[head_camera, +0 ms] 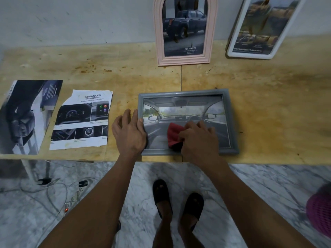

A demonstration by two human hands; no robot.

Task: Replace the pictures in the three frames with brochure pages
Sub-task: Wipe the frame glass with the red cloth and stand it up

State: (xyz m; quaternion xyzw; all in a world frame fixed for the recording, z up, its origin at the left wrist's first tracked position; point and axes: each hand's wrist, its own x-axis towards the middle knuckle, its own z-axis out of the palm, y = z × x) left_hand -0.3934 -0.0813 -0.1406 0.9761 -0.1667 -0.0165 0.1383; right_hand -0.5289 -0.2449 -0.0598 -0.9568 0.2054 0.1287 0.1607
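A grey picture frame lies flat near the table's front edge, showing a car-interior brochure page behind its glass. My left hand rests on the frame's left side, thumb over the rim. My right hand holds a red cloth bunched against the glass. A pink arched frame with a pickup-truck page and a white frame with a golden car page lean against the wall at the back.
Two loose brochure pages lie at the left: a torn page headed ADVANCED and a dark car page. The wooden table is stained. Cables and a power strip lie on the marble floor. A pink object sits at right.
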